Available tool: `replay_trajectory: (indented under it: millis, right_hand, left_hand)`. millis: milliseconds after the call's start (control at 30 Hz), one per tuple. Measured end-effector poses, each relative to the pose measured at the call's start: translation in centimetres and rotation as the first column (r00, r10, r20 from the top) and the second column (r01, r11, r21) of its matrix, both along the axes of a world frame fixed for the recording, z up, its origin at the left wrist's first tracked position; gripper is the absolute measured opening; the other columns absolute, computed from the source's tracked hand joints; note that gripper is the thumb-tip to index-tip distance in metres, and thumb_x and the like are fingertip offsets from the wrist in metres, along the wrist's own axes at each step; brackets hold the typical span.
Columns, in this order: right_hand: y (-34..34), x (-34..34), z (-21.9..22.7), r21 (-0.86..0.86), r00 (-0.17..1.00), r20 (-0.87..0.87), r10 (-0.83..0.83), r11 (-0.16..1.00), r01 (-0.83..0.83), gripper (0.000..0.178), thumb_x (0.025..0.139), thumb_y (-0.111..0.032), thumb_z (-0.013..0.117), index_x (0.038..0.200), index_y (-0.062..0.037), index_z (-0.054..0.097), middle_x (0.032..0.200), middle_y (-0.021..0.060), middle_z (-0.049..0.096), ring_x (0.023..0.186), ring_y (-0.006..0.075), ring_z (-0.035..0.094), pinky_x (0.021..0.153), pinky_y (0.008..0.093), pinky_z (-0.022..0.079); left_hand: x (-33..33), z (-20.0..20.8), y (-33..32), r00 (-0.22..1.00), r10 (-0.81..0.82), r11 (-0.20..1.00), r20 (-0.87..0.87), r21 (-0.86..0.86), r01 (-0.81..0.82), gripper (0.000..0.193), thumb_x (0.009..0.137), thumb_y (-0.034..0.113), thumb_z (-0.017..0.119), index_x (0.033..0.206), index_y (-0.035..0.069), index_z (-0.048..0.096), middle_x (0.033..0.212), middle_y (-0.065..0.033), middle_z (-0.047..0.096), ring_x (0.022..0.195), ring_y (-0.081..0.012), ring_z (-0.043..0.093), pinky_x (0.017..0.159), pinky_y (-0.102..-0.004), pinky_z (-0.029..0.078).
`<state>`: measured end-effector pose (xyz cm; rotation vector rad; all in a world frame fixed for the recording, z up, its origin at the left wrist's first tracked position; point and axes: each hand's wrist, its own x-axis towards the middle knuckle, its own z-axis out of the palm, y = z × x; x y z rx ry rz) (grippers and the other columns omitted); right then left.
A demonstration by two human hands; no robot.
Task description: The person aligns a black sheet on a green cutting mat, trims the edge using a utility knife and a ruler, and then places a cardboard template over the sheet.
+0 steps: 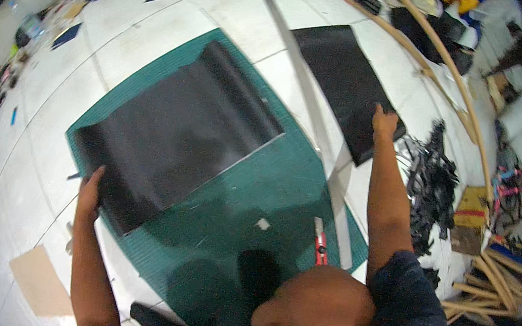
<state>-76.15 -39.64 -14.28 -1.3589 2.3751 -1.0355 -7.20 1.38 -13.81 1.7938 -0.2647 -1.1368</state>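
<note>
A wide black sheet (172, 130), smooth like leatherette, lies on a green ribbed cutting mat (250, 195), with its left and right ends curling up. At its lower left edge is my left hand (89, 195), thumb against the edge and the other fingers mostly hidden. A smaller flat black piece (337, 73) lies on the floor to the right. My right hand (385, 122) is closed at its near right edge, one finger stretched over the top. Between the two black pieces runs a long metal straightedge (300, 95). A red utility knife (321, 243) rests on the mat.
Black scraps (432, 180) are heaped at the right, beside a cardboard box (472, 206) and wooden sticks (490, 288). A long curved cane (454, 73) bends across the far right. A beige sheet (42, 280) lies at the lower left on the white tiled floor (153, 28).
</note>
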Motion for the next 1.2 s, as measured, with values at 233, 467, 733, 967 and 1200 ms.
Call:
replay_trajectory:
  millis: [233,467,733,967,1200]
  right_hand:
    - [1.4,-12.1,-7.3,0.400,0.835,0.412,-0.363,0.896,0.192,0.050,0.085,-0.032,0.076,0.122,-0.0030,0.059,0.114,0.0140,0.068,0.105,0.0295,0.065,0.099,0.0532,0.045]
    - [1.5,-8.4,-4.2,0.169,0.315,0.923,-0.222,0.968,0.186,0.042,0.086,-0.024,0.074,0.118,-0.0002,0.060,0.120,0.0151,0.067,0.103,0.0317,0.066,0.099,0.0422,0.051]
    - [0.7,-10.6,-6.0,0.123,0.729,0.634,-0.260,0.964,0.237,0.034,0.091,-0.023,0.057,0.103,0.0083,0.064,0.105,0.0227,0.069,0.094,0.0368,0.067,0.086,0.0489,0.053]
    - [-7.9,-8.4,7.2,-0.109,0.892,0.443,0.092,0.993,-0.048,0.045,0.088,-0.030,0.059,0.105,0.0118,0.062,0.096,0.0237,0.068,0.085,0.0344,0.067,0.076,0.0466,0.052]
    - [-4.9,7.3,39.6,-0.059,0.885,0.024,0.465,0.884,-0.463,0.044,0.090,-0.025,0.059,0.122,0.0053,0.058,0.110,0.0198,0.068,0.094,0.0293,0.068,0.087,0.0416,0.053]
  left_hand:
    - [-1.6,0.7,-1.4,0.993,-0.030,1.000,-0.111,0.002,0.030,0.071,0.090,0.040,0.067,0.135,-0.010,0.045,0.133,-0.0188,0.056,0.116,-0.0312,0.057,0.100,-0.0402,0.044]
    - [-0.6,1.2,-1.9,0.997,0.005,1.000,-0.071,0.016,-0.003,0.076,0.089,0.039,0.069,0.139,-0.010,0.038,0.136,-0.0214,0.052,0.122,-0.0342,0.053,0.104,-0.0431,0.042]
    - [-2.0,1.1,-1.9,0.999,-0.014,1.000,-0.034,0.010,0.014,0.078,0.089,0.041,0.070,0.141,-0.008,0.037,0.140,-0.0222,0.049,0.129,-0.0339,0.047,0.110,-0.0437,0.035]
    - [0.3,2.2,-0.5,0.933,0.118,0.981,0.340,0.107,-0.163,0.076,0.089,0.045,0.067,0.141,-0.005,0.042,0.143,-0.0211,0.048,0.130,-0.0324,0.046,0.107,-0.0415,0.035]
    - [-1.5,4.7,-1.0,0.688,0.231,0.973,0.688,-0.140,-0.186,0.064,0.092,0.029,0.068,0.141,-0.004,0.044,0.137,-0.0230,0.050,0.119,-0.0309,0.055,0.101,-0.0370,0.042]
